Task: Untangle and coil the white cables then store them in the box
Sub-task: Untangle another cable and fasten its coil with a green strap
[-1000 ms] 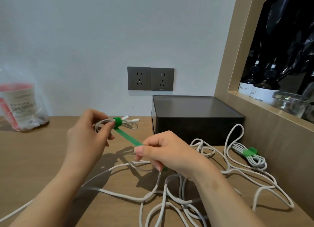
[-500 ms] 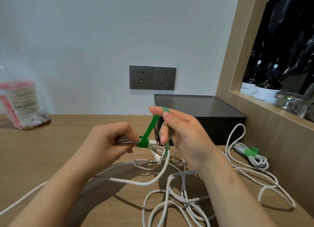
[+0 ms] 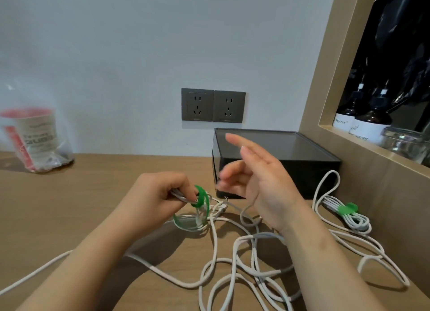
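Between the curled fingers and thumb of the left hand (image 3: 153, 194) sits a small bundle of white cable (image 3: 180, 194), pinched just above the wooden desk (image 3: 69, 206). Right at those fingertips a green strap (image 3: 202, 195) loops round the bundle's end. Its loose tail hangs blurred below the fingertips, and the bundle's plug ends stick out past the strap toward the other hand.

The right hand (image 3: 260, 187) is held up just beside it, fingers spread wide and holding nothing. It is blurred, and its fingertips are apart from the strap. Behind the right fingers the black box (image 3: 302, 164) stands against the wall.

Below both wrists the loose white cables (image 3: 232, 264) sprawl in tangled loops over the desk, with one strand running off past the left forearm. Beyond the right wrist, well apart from either hand's fingers, a coiled white cable (image 3: 349, 222) lies beside the box, bound with a green tie (image 3: 347, 208).

Well apart from the left fingers, by the wall, a clear plastic bag (image 3: 35, 138) holds a cup. Two grey wall sockets (image 3: 213, 106) sit above the box. Dark bottles (image 3: 370, 122) and a glass jar (image 3: 404, 141) stand in the niche past the right hand.
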